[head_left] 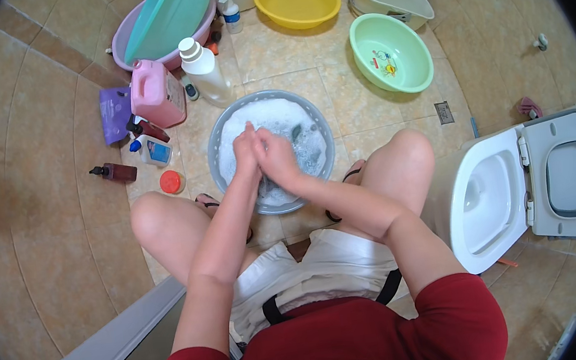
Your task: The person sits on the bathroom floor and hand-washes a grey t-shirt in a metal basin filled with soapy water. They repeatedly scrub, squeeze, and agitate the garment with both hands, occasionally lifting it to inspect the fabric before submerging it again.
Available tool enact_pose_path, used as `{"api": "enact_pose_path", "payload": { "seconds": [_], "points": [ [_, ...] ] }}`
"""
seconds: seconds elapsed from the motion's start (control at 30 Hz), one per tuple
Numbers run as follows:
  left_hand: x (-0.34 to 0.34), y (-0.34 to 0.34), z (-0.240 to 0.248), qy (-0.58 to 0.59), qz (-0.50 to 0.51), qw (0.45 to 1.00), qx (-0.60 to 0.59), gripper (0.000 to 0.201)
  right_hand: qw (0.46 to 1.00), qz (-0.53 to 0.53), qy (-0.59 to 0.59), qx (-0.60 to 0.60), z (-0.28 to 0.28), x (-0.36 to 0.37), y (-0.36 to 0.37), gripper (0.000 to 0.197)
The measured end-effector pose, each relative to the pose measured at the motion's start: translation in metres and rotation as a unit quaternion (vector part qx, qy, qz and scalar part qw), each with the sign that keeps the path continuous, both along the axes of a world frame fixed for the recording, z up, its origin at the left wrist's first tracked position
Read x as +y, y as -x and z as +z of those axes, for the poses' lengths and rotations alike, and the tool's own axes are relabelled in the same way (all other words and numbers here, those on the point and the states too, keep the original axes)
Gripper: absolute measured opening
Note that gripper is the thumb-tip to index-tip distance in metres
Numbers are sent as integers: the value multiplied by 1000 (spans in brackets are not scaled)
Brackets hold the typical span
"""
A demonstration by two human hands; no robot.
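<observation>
A round grey basin (216, 161) full of white suds (272, 110) and water stands on the floor between my feet. Above its middle my left hand (246, 150) and my right hand (276, 155) are pressed against each other, the fingers closed together. Whatever may be between them is hidden by the hands. Just right of the right hand, a small dark green patch (296, 133) shows among the foam; its kind cannot be made out.
Left stand a white bottle (206, 75), a pink jug (159, 94), a red-lidded jar (172, 182) and smaller bottles. Farther back are a yellow basin (297, 0), a light green basin (391, 56) and a spray bottle (230, 13). A toilet (482, 206) is close on my right.
</observation>
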State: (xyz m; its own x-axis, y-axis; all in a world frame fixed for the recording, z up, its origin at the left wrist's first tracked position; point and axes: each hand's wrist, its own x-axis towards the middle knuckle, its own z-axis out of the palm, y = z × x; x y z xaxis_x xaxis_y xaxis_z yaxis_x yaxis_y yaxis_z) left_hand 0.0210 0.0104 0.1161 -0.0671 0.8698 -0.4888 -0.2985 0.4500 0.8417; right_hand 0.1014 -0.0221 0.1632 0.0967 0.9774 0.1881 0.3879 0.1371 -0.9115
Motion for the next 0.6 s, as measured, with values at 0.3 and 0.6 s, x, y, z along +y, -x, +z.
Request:
{"api": "enact_pose_path", "payload": {
  "seconds": [0.3, 0.6],
  "points": [
    [-1, -7, 17, 0, -22, 999, 26, 31, 999, 1, 37, -28, 0, 6, -8, 27],
    [3, -12, -19, 37, -10, 996, 84, 36, 985, -97, 126, -72, -93, 42, -39, 31]
  ]
}}
